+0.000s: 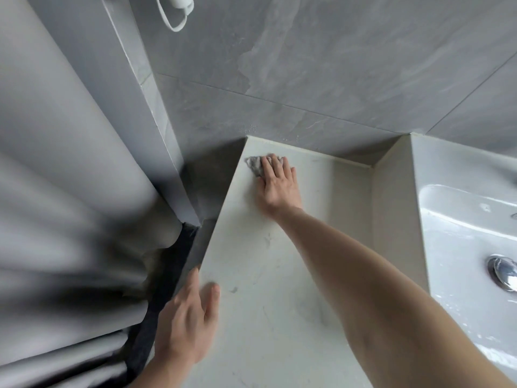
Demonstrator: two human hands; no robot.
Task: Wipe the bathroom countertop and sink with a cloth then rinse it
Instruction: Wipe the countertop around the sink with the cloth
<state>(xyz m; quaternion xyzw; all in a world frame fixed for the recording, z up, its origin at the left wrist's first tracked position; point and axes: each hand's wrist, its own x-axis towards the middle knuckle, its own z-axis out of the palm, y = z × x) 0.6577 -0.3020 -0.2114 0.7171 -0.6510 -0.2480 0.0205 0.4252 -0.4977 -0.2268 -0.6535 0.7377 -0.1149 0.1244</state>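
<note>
Four fingers (275, 163) of your right hand (279, 183) lie straight and close together, pressing the grey cloth (255, 165) flat on the counter (265, 275) near its far left corner; most of the cloth is hidden beneath them. You look to be in the counter-wiping step, so next draw the cloth back across the bare counter nearer you. Your left hand (187, 317) rests open at the counter's left edge, fingers relaxed. Beyond your right forearm the sink (461, 219) is cut off by the frame; its tap is out of view, and the curtain (70, 191) blurs.
</note>
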